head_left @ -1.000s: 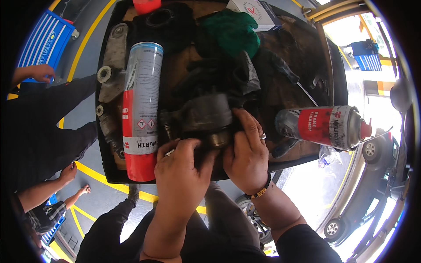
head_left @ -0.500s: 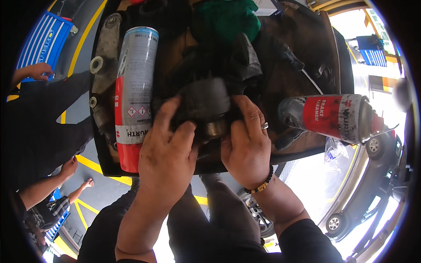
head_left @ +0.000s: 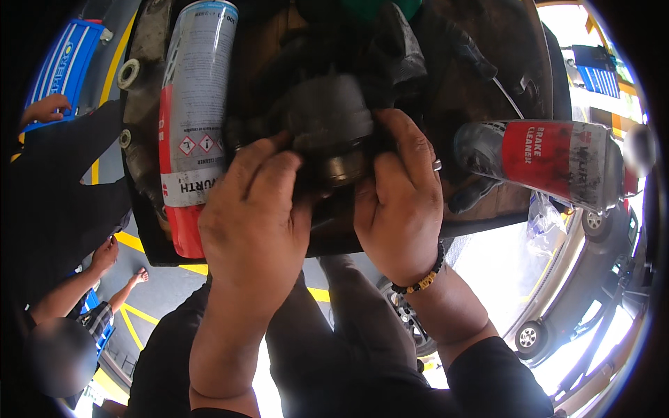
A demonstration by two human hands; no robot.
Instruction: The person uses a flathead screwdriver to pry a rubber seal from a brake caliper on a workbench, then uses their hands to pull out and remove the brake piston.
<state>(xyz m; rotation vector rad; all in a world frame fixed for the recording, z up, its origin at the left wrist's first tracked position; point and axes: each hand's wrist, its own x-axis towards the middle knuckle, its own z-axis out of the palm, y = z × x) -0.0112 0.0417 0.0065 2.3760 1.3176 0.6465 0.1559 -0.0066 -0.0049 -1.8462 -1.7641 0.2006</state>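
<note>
A dark, greasy metal part (head_left: 327, 108) with a shiny cylindrical end (head_left: 344, 169) lies in the middle of the tray, between my hands. My left hand (head_left: 254, 195) grips its left side with bent fingers. On the other side, my right hand (head_left: 403, 188), with a ring and a beaded bracelet, closes its curled fingers on the same part. The fingertips are partly hidden in the dark mass, and the part's exact kind is not clear. A red and grey spray can (head_left: 198, 118) lies just left of my left hand.
Another spray can (head_left: 543, 160) lies on the right side of the dark tray (head_left: 488, 226), close to a screwdriver (head_left: 477, 57). A metal arm with bushings (head_left: 129, 73) runs along the left. At the far left another person's hands (head_left: 49, 109) show. A green cloth (head_left: 362, 8) sits at the top.
The view has shifted, so the tray and cans sit higher and the green cloth is mostly out of frame. Both hands stay on the dark metal part.
</note>
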